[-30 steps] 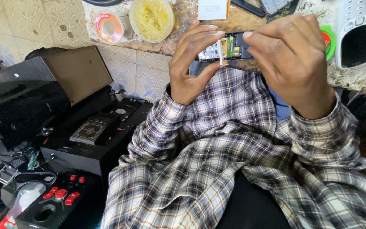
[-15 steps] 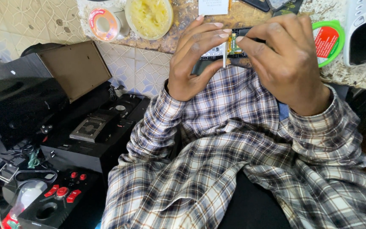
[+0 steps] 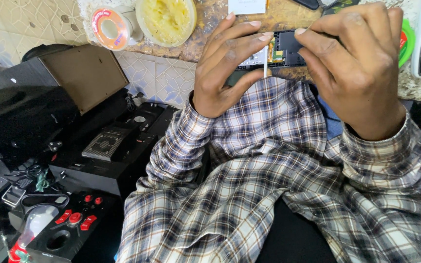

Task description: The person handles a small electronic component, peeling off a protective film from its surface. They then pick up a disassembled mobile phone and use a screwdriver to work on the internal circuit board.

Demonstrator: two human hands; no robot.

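Head cam: the left hand [image 3: 227,73] and right hand [image 3: 361,73] gripped a small dark opened device [image 3: 283,51] between them at the edge of the worn workbench [image 3: 210,44], fingers of both curled round it, w/ a circuit board visible inside and a thin white strip held upright by the left fingertips [image 3: 266,36]. Vs. a second earlier, the hands sat slightly higher and further right in frame, still clamped on the device, grip unchanged. A solder reel [image 3: 109,27] and a tub of yellow paste [image 3: 165,19] stood on the bench to the left; black electronics w/ red buttons [image 3: 74,219] lay below.
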